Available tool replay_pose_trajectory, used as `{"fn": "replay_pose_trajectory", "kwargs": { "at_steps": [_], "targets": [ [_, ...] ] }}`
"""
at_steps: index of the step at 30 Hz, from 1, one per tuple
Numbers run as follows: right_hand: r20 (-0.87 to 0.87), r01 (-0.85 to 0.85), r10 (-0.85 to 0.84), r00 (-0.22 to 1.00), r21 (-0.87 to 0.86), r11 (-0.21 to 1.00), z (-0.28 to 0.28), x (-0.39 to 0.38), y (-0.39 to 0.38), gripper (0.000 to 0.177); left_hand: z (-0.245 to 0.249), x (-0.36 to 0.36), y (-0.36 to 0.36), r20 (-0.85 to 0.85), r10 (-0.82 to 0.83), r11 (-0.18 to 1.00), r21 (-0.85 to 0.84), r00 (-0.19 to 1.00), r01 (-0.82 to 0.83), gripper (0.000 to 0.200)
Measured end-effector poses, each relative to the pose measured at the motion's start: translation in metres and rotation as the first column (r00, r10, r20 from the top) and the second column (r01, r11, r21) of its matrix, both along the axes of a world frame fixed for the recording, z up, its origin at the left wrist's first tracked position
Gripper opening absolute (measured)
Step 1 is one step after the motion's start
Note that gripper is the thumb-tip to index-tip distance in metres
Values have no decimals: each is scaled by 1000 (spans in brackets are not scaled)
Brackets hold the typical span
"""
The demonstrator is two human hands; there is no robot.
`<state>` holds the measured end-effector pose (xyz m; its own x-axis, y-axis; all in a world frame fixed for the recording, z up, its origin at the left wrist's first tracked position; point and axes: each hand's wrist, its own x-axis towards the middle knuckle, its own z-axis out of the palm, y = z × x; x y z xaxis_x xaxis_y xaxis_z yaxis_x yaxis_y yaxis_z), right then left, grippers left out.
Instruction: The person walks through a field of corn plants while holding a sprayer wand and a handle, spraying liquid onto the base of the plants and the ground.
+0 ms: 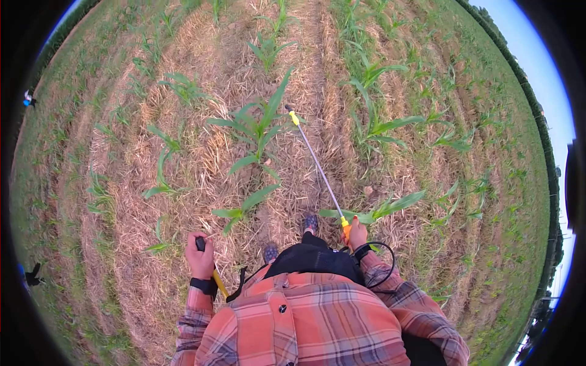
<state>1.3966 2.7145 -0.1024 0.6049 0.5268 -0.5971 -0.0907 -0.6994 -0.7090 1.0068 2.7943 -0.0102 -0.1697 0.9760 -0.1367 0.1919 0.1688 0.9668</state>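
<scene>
My right hand (pixel 358 233) is closed around the orange handle of a spray wand (pixel 318 166). Its thin metal tube reaches forward and slightly left, with a yellow section and a dark nozzle at the far end above the straw. A black hose (pixel 390 262) loops beside my right wrist. On the other side, my left hand (pixel 199 259) grips the black end of a yellow pump lever (pixel 218 283), which slants down toward my waist. Close to the nozzle stands a young corn plant (pixel 259 131); another corn plant (pixel 390 207) spreads its leaves by my right hand.
Rows of young corn run ahead over straw-covered soil (pixel 201 152). My shoes (pixel 311 221) stand between the plants. Two figures, one a person in blue (pixel 28 99), show small at the left edge. A dark tree line (pixel 531 97) borders the field at right.
</scene>
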Motion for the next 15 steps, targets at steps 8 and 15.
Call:
{"fn": "replay_pose_trajectory", "kwargs": {
  "at_steps": [8,15],
  "targets": [
    [-32,150,-149,988,26,988,-8,78,15,53,15,78,51,-54,-98,995,-13,994,97,12],
    [-142,392,-386,911,17,920,0,148,13,50,29,152,92,-89,-209,974,72,974,215,11]
  ]
}}
